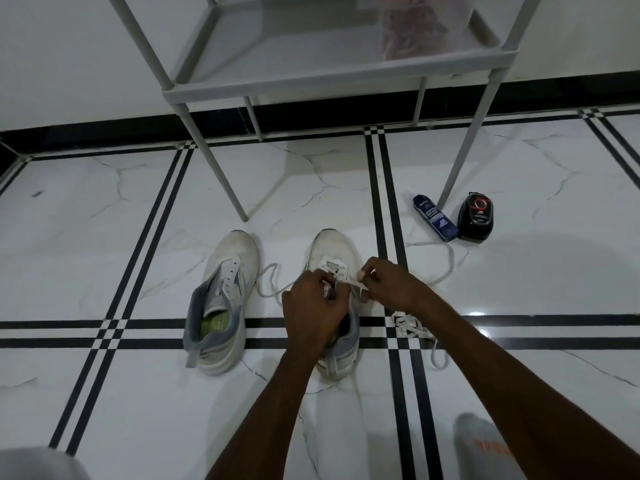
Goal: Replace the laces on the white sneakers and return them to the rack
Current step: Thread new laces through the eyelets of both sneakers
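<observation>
Two white sneakers stand side by side on the tiled floor, toes pointing away from me. The left sneaker [221, 299] has no lace in its eyelets. Over the right sneaker [332, 251] both hands work a white lace [446, 268] whose ends trail left and right across the floor. My left hand [311, 306] holds the shoe's tongue area and lace with curled fingers. My right hand [388, 282] pinches a lace strand at the eyelets. A bundle of white lace [412, 325] lies on the floor to the right of the shoe.
The grey rack [311, 81] stands just beyond the shoes, its front legs on the floor, a clear container [415, 29] on its shelf. A blue cleaner bottle [434, 218] and a black polish applicator [475, 216] lie by its right leg. My socked foot [485, 445] is at the bottom right.
</observation>
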The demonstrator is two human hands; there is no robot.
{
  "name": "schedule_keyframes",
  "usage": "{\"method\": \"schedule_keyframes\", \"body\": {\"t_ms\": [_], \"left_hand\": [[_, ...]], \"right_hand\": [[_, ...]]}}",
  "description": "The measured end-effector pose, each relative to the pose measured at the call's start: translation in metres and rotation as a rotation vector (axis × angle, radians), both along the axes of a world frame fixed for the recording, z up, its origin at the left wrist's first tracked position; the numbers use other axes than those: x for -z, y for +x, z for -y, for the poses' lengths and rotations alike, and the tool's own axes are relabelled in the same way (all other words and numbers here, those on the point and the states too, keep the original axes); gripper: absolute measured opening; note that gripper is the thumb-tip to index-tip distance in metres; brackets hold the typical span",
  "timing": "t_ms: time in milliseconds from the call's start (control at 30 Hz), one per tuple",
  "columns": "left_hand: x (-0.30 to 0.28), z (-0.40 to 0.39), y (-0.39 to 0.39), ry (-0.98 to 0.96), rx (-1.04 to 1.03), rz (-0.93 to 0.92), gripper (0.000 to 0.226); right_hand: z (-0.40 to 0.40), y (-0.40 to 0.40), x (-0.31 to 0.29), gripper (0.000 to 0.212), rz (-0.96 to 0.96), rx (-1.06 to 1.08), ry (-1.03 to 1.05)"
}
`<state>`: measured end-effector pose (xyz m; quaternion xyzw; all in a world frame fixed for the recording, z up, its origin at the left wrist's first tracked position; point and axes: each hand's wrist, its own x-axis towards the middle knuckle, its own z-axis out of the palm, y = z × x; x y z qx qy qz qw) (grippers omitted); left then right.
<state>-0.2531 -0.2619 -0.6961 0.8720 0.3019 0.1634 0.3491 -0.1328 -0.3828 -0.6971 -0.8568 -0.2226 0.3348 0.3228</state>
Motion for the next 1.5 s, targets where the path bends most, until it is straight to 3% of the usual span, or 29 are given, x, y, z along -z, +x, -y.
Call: {"method": "schedule_keyframes", "body": {"t_ms": [67,133,233,300,400,467,533,600,667,700,767,800,833,900,967,1033,1067,1133,1167,1200,1267,1300,1367,1400,1433,1500], "left_hand": [[-0.006,-0.008,0.004,-0.093,0.021,0.077,0.017],[-0.011,-0.022,0.015,-0.148,0.127,0.110,0.029],[-0.031,-0.035,0.043,-0.252,0.478,-0.055,0.041],[-0.040,-0.034,0.056,-0.269,0.581,-0.152,0.024],[-0.035,-0.040,0.061,-0.155,0.301,-0.046,0.011],[-0.030,-0.047,0.054,-0.025,0.143,-0.038,0.039],[-0.029,-0.046,0.051,-0.048,0.341,-0.044,0.074],[-0.040,-0.035,0.054,-0.124,0.495,-0.019,0.055],[-0.043,-0.034,0.060,-0.060,0.402,0.059,0.016],[-0.045,-0.039,0.062,0.064,0.291,0.069,0.013],[-0.041,-0.060,0.059,0.302,0.015,-0.052,0.015],[-0.040,-0.068,0.055,0.297,-0.073,-0.090,0.021],[-0.035,-0.078,0.053,0.241,-0.072,-0.095,0.038],[-0.031,-0.079,0.053,0.136,0.258,-0.016,0.071],[-0.037,-0.063,0.056,-0.018,0.569,-0.053,0.053],[-0.041,-0.060,0.063,-0.002,0.547,-0.098,0.015],[-0.044,-0.064,0.065,0.090,0.433,-0.106,0.011],[-0.042,-0.082,0.063,0.281,0.110,-0.158,0.017],[-0.037,-0.092,0.061,0.265,0.030,-0.134,0.015],[-0.036,-0.097,0.057,0.214,0.057,-0.077,0.024],[-0.035,-0.089,0.054,0.105,0.358,0.013,0.061],[-0.036,-0.080,0.055,0.044,0.498,0.017,0.066],[-0.038,-0.064,0.059,-0.034,0.603,-0.061,0.043],[-0.040,-0.060,0.061,0.017,0.570,-0.085,0.026],[-0.039,-0.063,0.064,0.088,0.503,-0.098,0.015],[-0.034,-0.076,0.063,0.251,0.273,-0.105,0.013]], "right_hand": [[0.004,0.002,-0.021,0.021,-0.196,0.124,0.166],[0.008,0.007,-0.041,0.025,-0.265,0.175,0.260],[0.010,0.016,-0.072,0.026,-0.184,0.105,0.274],[0.011,0.023,-0.088,0.024,-0.134,0.103,0.288],[0.015,0.032,-0.099,0.022,-0.089,0.097,0.300],[0.018,0.034,-0.099,0.022,-0.087,0.089,0.297],[0.017,0.035,-0.093,0.024,-0.098,0.094,0.297],[0.012,0.034,-0.088,0.023,-0.110,0.086,0.296],[0.009,0.032,-0.083,0.023,-0.116,0.084,0.296],[0.009,0.031,-0.082,0.023,-0.108,0.086,0.286],[0.010,0.029,-0.080,0.023,-0.100,0.090,0.280],[0.011,0.030,-0.079,0.023,-0.102,0.086,0.285],[0.010,0.029,-0.079,0.024,-0.105,0.077,0.290],[0.006,0.027,-0.078,0.024,-0.123,0.054,0.300],[-0.001,0.025,-0.079,0.025,-0.153,0.050,0.325],[-0.004,0.024,-0.082,0.024,-0.161,0.066,0.331],[-0.003,0.024,-0.082,0.023,-0.166,0.073,0.337],[-0.001,0.026,-0.079,0.021,-0.180,0.085,0.360],[0.001,0.027,-0.079,0.022,-0.183,0.089,0.366],[0.002,0.027,-0.077,0.023,-0.185,0.091,0.365],[0.002,0.026,-0.075,0.026,-0.184,0.080,0.363],[0.001,0.025,-0.075,0.027,-0.188,0.076,0.363],[-0.002,0.024,-0.074,0.027,-0.202,0.082,0.367],[-0.003,0.024,-0.075,0.027,-0.202,0.089,0.366],[-0.002,0.024,-0.075,0.026,-0.195,0.092,0.362],[-0.001,0.025,-0.074,0.025,-0.176,0.086,0.357]]}}
